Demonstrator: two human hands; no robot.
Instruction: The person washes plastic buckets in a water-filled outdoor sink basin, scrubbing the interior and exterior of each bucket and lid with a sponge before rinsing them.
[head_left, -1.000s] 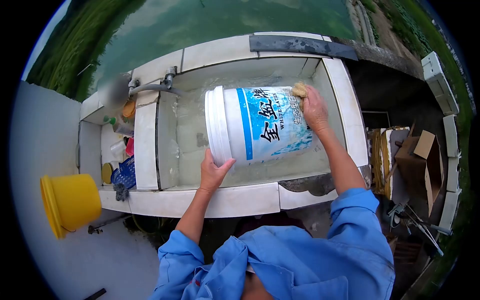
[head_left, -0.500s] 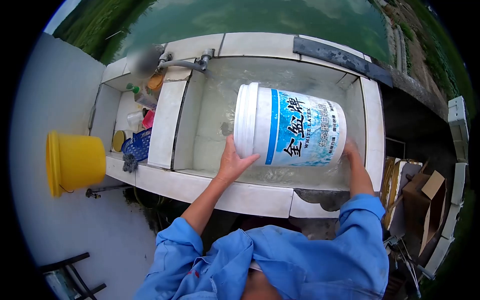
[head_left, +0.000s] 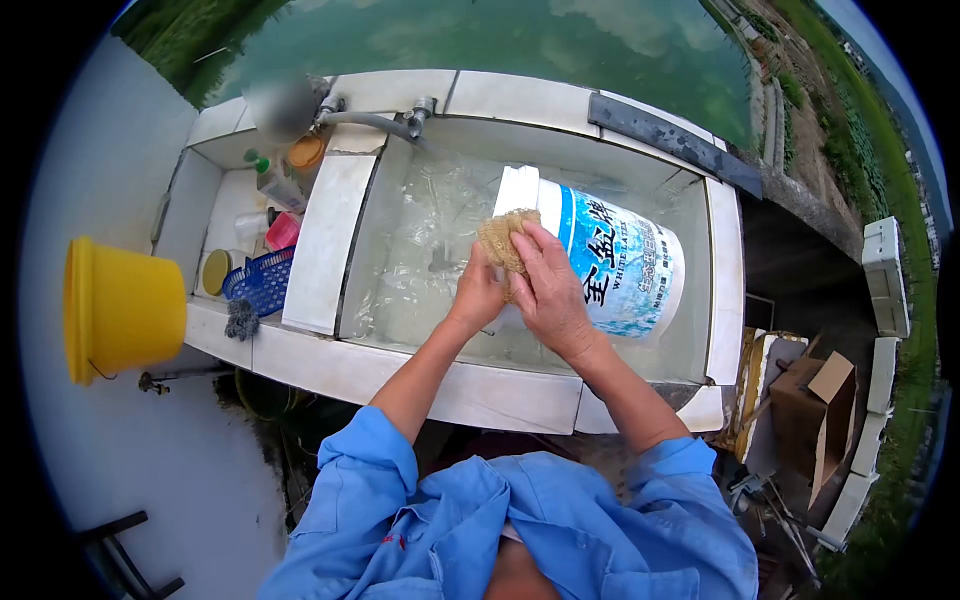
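Note:
A white paint bucket (head_left: 640, 272) with a blue printed label lies on its side in the water of the tiled basin (head_left: 500, 397), its rim end toward the left. A tan, fibrous loofah scrubber (head_left: 508, 238) is squeezed between both hands, just in front of the bucket's rim. My right hand (head_left: 553, 292) presses on it from the right with the fingers bent over it. On the other side my left hand (head_left: 480, 294) closes round its lower left part, some fingers hidden behind it.
A metal tap (head_left: 415, 117) with a grey hose stands at the basin's back left corner. The left compartment holds a blue basket (head_left: 262, 282), a pink container (head_left: 283, 232) and bottles. A yellow bucket (head_left: 125, 312) is at far left, a cardboard box (head_left: 808, 410) at right.
Both hands have left the bucket's sides and come together on the loofah, which was not visible before. The water left of the bucket is more rippled.

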